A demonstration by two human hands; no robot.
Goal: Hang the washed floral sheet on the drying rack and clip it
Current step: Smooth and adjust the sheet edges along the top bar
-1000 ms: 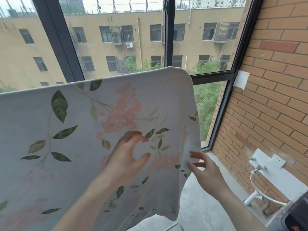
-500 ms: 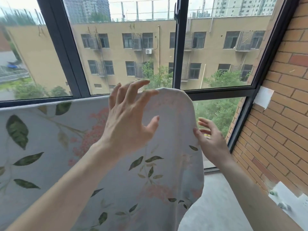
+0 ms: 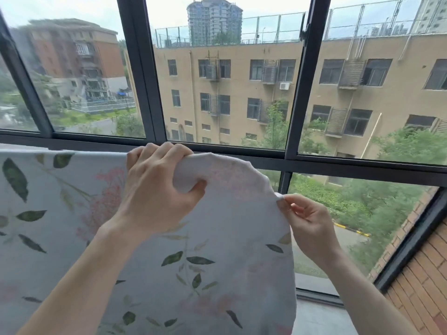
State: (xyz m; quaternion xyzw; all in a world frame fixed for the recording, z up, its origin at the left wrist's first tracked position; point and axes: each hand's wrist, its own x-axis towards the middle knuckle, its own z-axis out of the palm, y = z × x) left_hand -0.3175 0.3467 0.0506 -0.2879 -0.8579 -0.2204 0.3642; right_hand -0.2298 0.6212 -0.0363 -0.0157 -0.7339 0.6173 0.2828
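The floral sheet (image 3: 232, 250), pale with green leaves and pink blossoms, hangs draped over a bar that it hides, filling the lower left of the view. My left hand (image 3: 157, 189) grips the sheet's top fold, fingers curled over the far side and thumb pressed into the cloth. My right hand (image 3: 307, 223) pinches the sheet's right edge between thumb and fingertips, just below the top. The drying rack itself and any clips are out of sight.
A dark-framed window (image 3: 297, 97) stands right behind the sheet, with buildings and trees outside. A brick wall (image 3: 425, 281) closes in on the right. A strip of grey floor (image 3: 319, 317) shows below the sheet's right edge.
Both hands rose from the front of the sheet to its top. The left hand, spread open before, now grips the top fold; the right hand now pinches the right edge. The view tilted upward.
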